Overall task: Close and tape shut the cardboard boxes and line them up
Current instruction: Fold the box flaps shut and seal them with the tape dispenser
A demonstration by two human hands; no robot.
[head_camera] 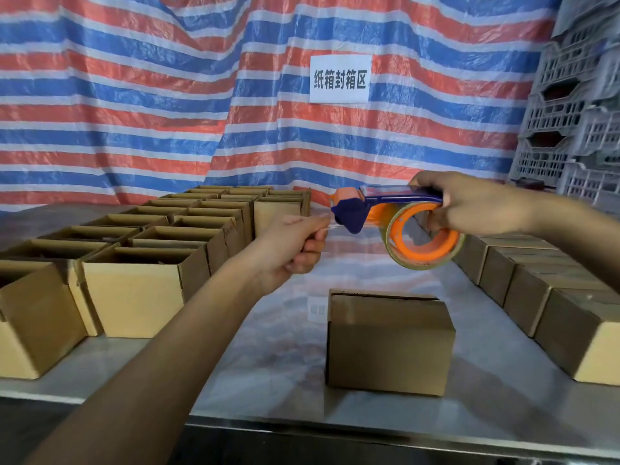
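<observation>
Grips the tape dispenser (pixel 385 216) in the right hand (pixel 476 203) above the closed box (pixel 389 340); pinches the tape end (pixel 330 226) in the left hand (pixel 295 246). Risks slack tape sticking to itself or landing crooked.

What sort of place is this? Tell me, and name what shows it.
Probably a box-sealing station in a warehouse: rows of open cardboard boxes on a steel table, a closed row opposite, and a tape dispenser gripped by the right hand while the left hand pinches its tape.
</observation>
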